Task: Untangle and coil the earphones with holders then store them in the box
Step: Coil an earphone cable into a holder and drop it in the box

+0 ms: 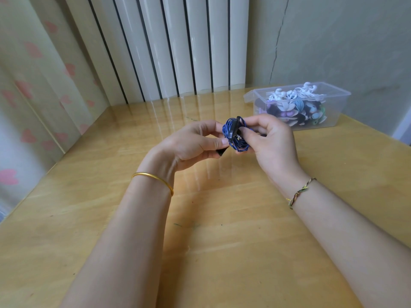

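While raised mid-frame, pinching blue earphones (228, 131) with left hand (191, 145) and right hand (271, 143) — fingers curled. Far from box (333, 117), upper right.

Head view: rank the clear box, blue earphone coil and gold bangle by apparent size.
1. clear box
2. gold bangle and blue earphone coil: similar span; the bangle sits nearer the camera, so left unranked.

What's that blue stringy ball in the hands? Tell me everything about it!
The blue earphone cable bundle is thin, shiny blue cord wound into a small round coil. A black strip and a small metal plug tip lie across its front. It is held in the air above the yellow wooden table. The left hand pinches its left edge and the right hand pinches its right side. It is not yet in the clear plastic box.
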`<state>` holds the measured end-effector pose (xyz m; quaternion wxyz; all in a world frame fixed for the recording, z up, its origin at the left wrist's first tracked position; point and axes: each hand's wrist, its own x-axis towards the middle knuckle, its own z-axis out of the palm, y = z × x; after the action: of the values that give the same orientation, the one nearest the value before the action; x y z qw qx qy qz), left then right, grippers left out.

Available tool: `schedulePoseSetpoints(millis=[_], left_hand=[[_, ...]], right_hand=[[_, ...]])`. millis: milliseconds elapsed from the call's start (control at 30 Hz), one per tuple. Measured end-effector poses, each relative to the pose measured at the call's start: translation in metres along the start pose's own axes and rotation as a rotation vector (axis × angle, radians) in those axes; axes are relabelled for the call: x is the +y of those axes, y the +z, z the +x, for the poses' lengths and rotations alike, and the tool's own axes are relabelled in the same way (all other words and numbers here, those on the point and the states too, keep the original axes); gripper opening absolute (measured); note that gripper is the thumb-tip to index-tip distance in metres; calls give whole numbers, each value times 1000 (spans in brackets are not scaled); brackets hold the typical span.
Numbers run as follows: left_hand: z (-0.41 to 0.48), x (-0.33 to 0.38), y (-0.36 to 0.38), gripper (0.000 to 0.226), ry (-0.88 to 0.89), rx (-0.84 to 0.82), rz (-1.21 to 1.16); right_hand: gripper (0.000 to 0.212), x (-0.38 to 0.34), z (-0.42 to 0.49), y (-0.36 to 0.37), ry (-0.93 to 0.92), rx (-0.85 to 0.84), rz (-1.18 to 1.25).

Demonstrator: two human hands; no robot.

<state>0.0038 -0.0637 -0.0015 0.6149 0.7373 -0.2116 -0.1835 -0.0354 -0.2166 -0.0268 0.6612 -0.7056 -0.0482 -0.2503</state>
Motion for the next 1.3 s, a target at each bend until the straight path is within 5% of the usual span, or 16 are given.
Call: schedulePoseSetpoints(millis=[333,467,967,1167,1300], left_hand=[[0,12,4,14,-70,47,-103],[0,13,8,11,-58,48,54],[1,10,13,24,10,124,-59],[3,10,16,31,17,128,-122],[2,12,20,37,0,88,-161]], right_hand=[[11,2,1,-1,-120,64,-315],[13,2,-1,0,-134,59,-343],[15,0,0,-1,192,-57,194],[21,5,3,-2,198,-49,217],[28,8,5,-5,97,-38,-2]])
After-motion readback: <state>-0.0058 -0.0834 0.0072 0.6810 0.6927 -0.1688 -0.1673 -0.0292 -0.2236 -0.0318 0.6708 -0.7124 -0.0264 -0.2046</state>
